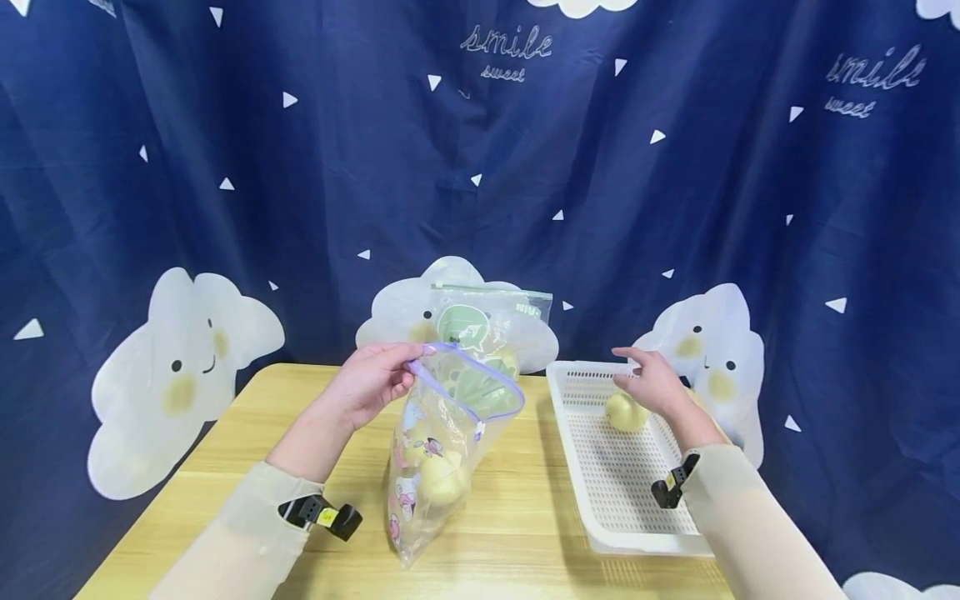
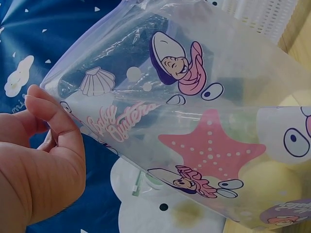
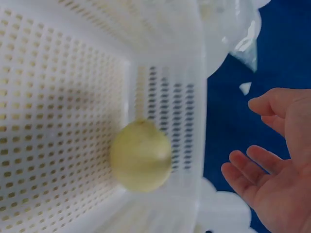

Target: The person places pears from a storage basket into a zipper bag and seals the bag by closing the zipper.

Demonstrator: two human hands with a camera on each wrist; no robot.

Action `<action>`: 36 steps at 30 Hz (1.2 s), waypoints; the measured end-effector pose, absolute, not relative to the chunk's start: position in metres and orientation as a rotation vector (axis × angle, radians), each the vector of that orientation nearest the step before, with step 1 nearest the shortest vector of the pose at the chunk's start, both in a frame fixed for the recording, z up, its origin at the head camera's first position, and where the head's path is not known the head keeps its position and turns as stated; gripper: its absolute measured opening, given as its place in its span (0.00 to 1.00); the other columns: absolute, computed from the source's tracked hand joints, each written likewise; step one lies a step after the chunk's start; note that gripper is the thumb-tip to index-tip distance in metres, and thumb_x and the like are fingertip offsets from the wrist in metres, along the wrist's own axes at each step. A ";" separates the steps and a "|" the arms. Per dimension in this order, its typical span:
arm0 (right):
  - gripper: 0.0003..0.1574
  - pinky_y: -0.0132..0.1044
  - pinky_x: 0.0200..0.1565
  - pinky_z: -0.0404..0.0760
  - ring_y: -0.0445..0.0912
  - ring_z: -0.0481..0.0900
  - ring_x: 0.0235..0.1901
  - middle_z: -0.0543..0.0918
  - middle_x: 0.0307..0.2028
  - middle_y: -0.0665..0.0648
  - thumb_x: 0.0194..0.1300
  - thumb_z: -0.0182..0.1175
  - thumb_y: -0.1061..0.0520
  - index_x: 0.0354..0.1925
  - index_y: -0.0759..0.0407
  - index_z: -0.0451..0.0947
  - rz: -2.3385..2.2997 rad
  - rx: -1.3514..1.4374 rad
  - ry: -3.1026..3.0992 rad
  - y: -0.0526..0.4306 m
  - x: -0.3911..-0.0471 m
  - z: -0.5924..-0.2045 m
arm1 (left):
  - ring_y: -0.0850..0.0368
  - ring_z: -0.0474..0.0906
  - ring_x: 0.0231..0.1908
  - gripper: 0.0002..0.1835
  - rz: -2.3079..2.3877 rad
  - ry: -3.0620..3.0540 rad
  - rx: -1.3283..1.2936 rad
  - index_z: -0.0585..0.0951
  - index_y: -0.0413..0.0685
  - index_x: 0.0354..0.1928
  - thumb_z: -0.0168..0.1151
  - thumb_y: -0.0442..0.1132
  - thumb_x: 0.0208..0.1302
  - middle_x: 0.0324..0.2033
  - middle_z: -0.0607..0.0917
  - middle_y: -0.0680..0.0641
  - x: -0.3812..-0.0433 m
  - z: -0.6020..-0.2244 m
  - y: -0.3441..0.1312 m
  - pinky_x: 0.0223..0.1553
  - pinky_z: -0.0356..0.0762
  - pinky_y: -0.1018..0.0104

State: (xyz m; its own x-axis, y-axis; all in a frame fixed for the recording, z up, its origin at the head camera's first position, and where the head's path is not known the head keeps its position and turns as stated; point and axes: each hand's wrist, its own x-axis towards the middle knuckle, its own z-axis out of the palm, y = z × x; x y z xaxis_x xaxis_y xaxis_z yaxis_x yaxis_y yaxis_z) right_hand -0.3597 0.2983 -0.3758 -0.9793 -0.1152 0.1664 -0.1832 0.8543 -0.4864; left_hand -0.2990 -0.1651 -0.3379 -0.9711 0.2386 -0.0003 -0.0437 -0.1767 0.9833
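My left hand point(image 1: 372, 382) pinches the purple-edged rim of a clear zip bag point(image 1: 405, 467), and its mouth stands open. Pink and purple sea-creature prints cover the bag in the left wrist view, including a pink starfish. Pale yellow round fruit point(image 1: 442, 478) shows through the plastic near the bottom; how many pieces I cannot tell. Over the white perforated basket point(image 1: 600, 535), my right hand point(image 1: 654, 383) hovers with fingers apart and nothing held. One pale yellow round fruit point(image 3: 141, 156) lies at the basket's far end, just below that hand and apart from it.
Behind the held bag stands a second clear zip bag point(image 1: 491, 297) with a green edge and yellow fruit inside. All stand on a light wooden table point(image 1: 517, 517). A dark blue curtain point(image 1: 337, 167) with cloud prints hangs close behind the table's back edge.
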 end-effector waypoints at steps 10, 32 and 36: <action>0.42 0.67 0.69 0.79 0.72 0.81 0.64 0.80 0.67 0.80 0.71 0.70 0.55 0.76 0.70 0.70 0.723 0.255 -3.060 0.316 -0.368 -0.403 | 0.70 0.75 0.22 0.11 2.274 1.878 0.214 0.91 0.45 0.42 0.61 0.38 0.82 0.24 0.81 0.57 -0.300 -0.338 -0.167 0.28 0.79 0.82; 0.40 0.56 0.63 0.81 0.62 0.81 0.54 0.81 0.66 0.76 0.67 0.73 0.61 0.72 0.73 0.74 0.727 0.151 -3.146 0.310 -0.374 -0.423 | 0.70 0.76 0.22 0.10 2.264 1.870 0.218 0.90 0.42 0.44 0.63 0.38 0.81 0.24 0.81 0.56 -0.301 -0.339 -0.168 0.30 0.80 0.82; 0.39 0.56 0.62 0.81 0.64 0.81 0.55 0.82 0.65 0.78 0.64 0.75 0.63 0.70 0.74 0.76 0.717 0.154 -3.125 0.309 -0.376 -0.425 | 0.70 0.76 0.22 0.10 2.259 1.870 0.220 0.89 0.41 0.44 0.62 0.38 0.82 0.24 0.81 0.56 -0.301 -0.339 -0.168 0.30 0.81 0.82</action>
State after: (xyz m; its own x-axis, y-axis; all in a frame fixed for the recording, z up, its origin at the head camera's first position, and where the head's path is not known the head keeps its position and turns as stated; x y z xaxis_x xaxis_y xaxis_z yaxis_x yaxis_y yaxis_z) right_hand -0.3760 0.3094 -0.4250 -0.9931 -0.1086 -0.0450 -0.0781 0.8958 -0.4376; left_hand -0.3010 -0.1682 -0.3389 -0.9688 0.2474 -0.0134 -0.0594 -0.1794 0.9820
